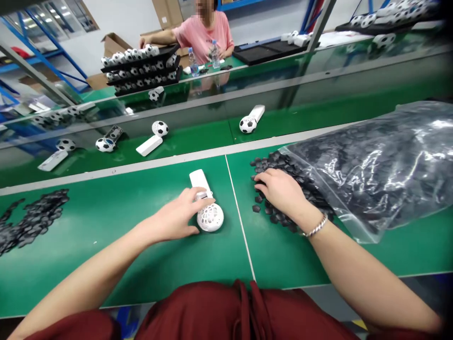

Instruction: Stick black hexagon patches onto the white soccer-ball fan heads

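Observation:
A white handheld fan [210, 218] with a round grille head and a flat handle lies on the green table in front of me. My left hand [182, 212] is on it from the left, fingers over its neck and thumb by the round head. To the right, my right hand [281, 189] reaches into a pile of small black pentagon pieces [281, 163]. Its fingertips are pinched together at the pile's left edge, at a black piece. What lies under the palm is hidden.
A large clear bag of black pieces [382, 165] lies at right; another black pile [35, 219] is at far left. Beyond the ledge, football-patterned fans [247, 124] rest on a green belt [205, 134]. A person in pink [219, 33] sits behind stacked trays [141, 71].

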